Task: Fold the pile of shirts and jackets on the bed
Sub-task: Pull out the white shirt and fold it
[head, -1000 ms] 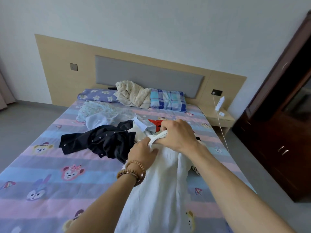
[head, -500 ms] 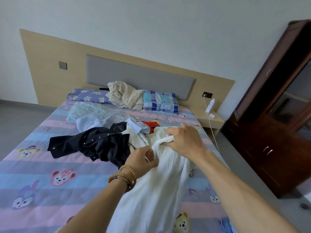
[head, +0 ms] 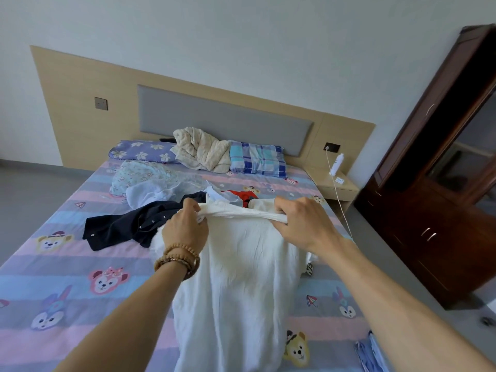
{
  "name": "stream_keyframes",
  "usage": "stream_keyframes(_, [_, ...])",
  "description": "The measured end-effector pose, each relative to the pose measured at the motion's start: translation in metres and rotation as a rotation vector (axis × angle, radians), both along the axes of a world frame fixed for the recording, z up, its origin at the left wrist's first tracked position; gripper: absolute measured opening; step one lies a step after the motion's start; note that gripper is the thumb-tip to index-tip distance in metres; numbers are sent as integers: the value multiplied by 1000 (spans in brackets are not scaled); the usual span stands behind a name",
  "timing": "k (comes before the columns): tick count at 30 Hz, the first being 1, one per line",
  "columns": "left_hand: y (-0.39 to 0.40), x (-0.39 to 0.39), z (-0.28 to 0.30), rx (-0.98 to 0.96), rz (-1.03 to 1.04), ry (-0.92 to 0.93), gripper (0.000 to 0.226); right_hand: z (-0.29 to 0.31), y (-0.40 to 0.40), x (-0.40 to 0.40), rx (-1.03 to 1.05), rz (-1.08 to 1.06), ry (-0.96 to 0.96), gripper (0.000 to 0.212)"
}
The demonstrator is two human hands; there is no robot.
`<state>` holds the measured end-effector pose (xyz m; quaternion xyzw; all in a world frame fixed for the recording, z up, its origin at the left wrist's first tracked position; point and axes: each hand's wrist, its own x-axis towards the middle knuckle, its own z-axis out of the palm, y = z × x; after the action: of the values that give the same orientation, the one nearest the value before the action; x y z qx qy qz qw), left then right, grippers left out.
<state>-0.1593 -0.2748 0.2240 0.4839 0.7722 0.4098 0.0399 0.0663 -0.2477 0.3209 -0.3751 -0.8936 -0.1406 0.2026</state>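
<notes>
Left hand (head: 185, 229) and right hand (head: 300, 224) both grip top edge of white shirt (head: 241, 285), stretched over bed (head: 67, 304) middle near foot edge. No folds yet. Pile (head: 161, 208) waits toward head end.

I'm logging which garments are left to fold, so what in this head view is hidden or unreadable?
- White garment: lower end cut by the bottom edge; its type is unclear. Left hand and right hand grip and cover its top corners.
- Red garment: mostly hidden behind the white garment.
- Dark shirt: right part covered by the left hand.
- Blue cloth: cut by the bottom edge.
</notes>
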Motion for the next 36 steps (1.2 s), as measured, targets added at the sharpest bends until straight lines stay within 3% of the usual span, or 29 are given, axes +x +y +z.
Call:
stream_keyframes(4, [1,-16,-5,174,-119,-239,14,3,0,-5,-79,-157,-161,24])
stream_keyframes(6, [-1,-23,-5,135,-222,-291,15,6,0,-5,-50,-264,-259,16])
stream_keyframes(11, [-31,-31,-7,-91,-430,45,26,-2,3,-5,79,-406,-184,26])
stream_keyframes(14, [-52,-30,-22,-51,-638,19,60,-6,5,-7,108,-437,-157,34])
stream_keyframes(16, [-56,-31,-34,-122,-699,9,60,-11,7,-6,89,-479,-170,36])
stream_keyframes(20, [-46,-53,-53,-324,-493,383,5,-28,7,0,69,-511,-246,37])
stream_keyframes(24, [-40,-72,-57,-406,-210,694,13,-50,-5,13,46,-485,-228,40])
stream_keyframes(28, [-44,-72,-59,-461,-291,908,14,-63,-14,32,-18,-569,-206,25])
stream_keyframes(32, [-60,-70,-72,-553,-409,873,16,-68,-16,53,-116,-684,-144,17])
stream_keyframes(36, [-81,-67,-75,-503,-254,688,12,-79,-28,75,-157,-694,-117,13])
